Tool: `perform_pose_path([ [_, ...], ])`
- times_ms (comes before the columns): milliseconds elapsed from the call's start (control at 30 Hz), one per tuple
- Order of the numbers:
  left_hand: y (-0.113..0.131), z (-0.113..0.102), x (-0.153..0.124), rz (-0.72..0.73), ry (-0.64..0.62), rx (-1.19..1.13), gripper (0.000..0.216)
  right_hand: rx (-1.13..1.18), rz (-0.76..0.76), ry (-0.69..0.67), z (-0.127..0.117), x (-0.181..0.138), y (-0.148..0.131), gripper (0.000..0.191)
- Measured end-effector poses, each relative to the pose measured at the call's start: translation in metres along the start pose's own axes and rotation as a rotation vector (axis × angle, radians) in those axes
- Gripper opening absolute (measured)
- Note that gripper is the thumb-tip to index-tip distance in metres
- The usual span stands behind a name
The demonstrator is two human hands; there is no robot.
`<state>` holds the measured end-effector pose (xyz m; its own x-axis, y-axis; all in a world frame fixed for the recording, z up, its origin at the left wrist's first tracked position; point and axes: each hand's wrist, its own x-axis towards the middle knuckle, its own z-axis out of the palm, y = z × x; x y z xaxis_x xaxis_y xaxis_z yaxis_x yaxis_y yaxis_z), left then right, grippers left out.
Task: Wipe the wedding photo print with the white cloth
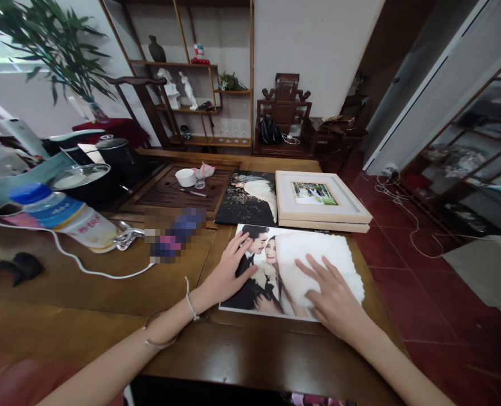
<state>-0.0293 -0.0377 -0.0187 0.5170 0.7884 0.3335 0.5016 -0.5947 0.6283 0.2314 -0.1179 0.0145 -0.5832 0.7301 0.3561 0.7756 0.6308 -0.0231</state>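
White, soft-looking cloth with a scalloped outer edge lies over the right part of a thin rectangular photo panel with a narrow white border. The panel lies flat on a brown wooden table, directly in front of the person, near the table's front edge.

Progress, judged from the layout: the work appears to be under way and not finished. Done: the panel is laid flat, and the cloth is in contact with its right part. Left: the cloth has not been lifted clear, and the left part of the panel has no cloth on it. Whether that part has been wiped cannot be told.

Grip, bare left hand: fingers apart, resting on the panel's left part, clamped on nothing. Grip, bare right hand: fingers apart, laid on top of the cloth, not visibly pinching it.

Panel condition: the print shows two people, one in a dark suit, with a pale bouquet between them. No crease or stain can be made out on the uncovered part; the area beneath the cloth is hidden.

Adjacent items: behind the panel lie a dark photo panel showing a white gown and, to its right, a pale wooden frame with a white mount and a small outdoor photo. Neither hand touches these two items
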Motion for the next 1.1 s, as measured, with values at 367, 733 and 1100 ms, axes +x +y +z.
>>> perform_pose_path([
  [367,-0.005,0.000,0.000,0.036,-0.023,-0.004,0.052,0.166,0.008,-0.019,-0.011,-0.009,-0.008,0.018],
  [733,-0.006,0.001,-0.001,0.017,-0.021,-0.007,0.052,0.079,0.042,-0.092,0.002,0.015,0.038,0.017],
  [1100,-0.008,0.007,0.000,0.012,0.033,-0.012,0.044,0.189,-0.047,-0.157,-0.030,-0.031,-0.040,0.016],
])
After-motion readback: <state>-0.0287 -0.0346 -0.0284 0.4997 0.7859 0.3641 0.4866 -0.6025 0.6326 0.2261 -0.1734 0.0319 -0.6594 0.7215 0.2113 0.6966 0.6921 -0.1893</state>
